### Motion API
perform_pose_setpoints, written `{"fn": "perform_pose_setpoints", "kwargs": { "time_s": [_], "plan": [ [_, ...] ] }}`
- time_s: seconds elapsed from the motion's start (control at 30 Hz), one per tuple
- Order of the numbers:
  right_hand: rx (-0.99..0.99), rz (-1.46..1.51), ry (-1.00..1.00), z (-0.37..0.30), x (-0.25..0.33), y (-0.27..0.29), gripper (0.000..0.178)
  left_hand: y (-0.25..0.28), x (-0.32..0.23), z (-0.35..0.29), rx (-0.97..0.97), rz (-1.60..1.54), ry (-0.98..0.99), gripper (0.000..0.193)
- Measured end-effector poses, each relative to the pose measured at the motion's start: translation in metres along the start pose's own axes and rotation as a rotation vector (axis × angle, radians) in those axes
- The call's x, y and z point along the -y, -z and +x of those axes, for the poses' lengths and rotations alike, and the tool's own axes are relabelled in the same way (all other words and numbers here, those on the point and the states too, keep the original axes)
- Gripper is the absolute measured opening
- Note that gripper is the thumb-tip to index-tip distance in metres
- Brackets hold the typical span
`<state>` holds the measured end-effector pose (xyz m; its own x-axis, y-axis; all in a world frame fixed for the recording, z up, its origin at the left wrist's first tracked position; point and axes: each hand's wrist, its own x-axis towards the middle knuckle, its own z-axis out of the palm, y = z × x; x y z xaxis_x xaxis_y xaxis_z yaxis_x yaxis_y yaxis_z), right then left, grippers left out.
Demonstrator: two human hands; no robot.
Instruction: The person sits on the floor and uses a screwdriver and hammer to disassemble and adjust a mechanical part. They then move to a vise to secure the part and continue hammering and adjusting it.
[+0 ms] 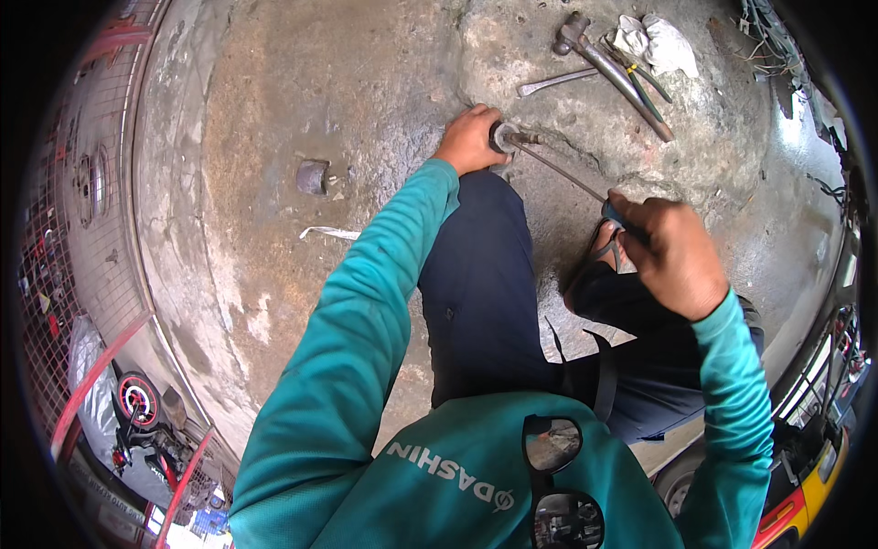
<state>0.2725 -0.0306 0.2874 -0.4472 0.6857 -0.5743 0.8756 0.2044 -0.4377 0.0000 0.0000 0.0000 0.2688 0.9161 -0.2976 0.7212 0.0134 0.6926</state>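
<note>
My left hand (pixel 468 142) is wrapped round a small, dark-rimmed cylindrical metal part (pixel 504 138) just above the concrete floor, beyond my knee. A short stub sticks out of the part's right side. In my closed right hand (pixel 675 252) is the handle of a screwdriver (pixel 562 172). Its long thin shaft slants up and left, and the tip meets the cylindrical part; the exact contact is too small to tell. Left of my left arm, a curved metal piece (pixel 313 177) lies on the floor, with a white strip (pixel 329 233) nearer me.
At the far right lie a hammer (pixel 622 82), yellow-and-black pliers (pixel 645 78), a flat-ended metal bar (pixel 556 82) and a white rag (pixel 657 44). Red-framed wire mesh (pixel 46 274) runs along the left. Wires (pixel 777 41) hang at the upper right. My sandalled foot (pixel 605 245) is below the screwdriver.
</note>
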Motion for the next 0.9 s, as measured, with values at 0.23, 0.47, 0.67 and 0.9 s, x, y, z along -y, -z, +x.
{"fn": "perform_pose_setpoints", "kwargs": {
  "time_s": [0.23, 0.47, 0.67, 0.9],
  "plan": [
    [-0.324, -0.205, 0.083, 0.0, -0.013, -0.095, 0.058, -0.015, 0.014, 0.016, -0.245, -0.101, 0.135, 0.092],
    [-0.093, -0.057, 0.151, 0.019, -0.01, 0.009, 0.051, -0.015, 0.003, 0.008, -0.23, -0.093, 0.092, 0.076],
    [0.105, -0.012, 0.132, 0.044, -0.004, 0.059, 0.049, -0.022, 0.005, -0.005, -0.27, -0.079, 0.007, 0.068],
    [0.018, 0.015, 0.168, 0.051, -0.021, 0.053, 0.043, -0.016, -0.004, -0.009, -0.209, -0.033, 0.056, 0.075]
  ]
}}
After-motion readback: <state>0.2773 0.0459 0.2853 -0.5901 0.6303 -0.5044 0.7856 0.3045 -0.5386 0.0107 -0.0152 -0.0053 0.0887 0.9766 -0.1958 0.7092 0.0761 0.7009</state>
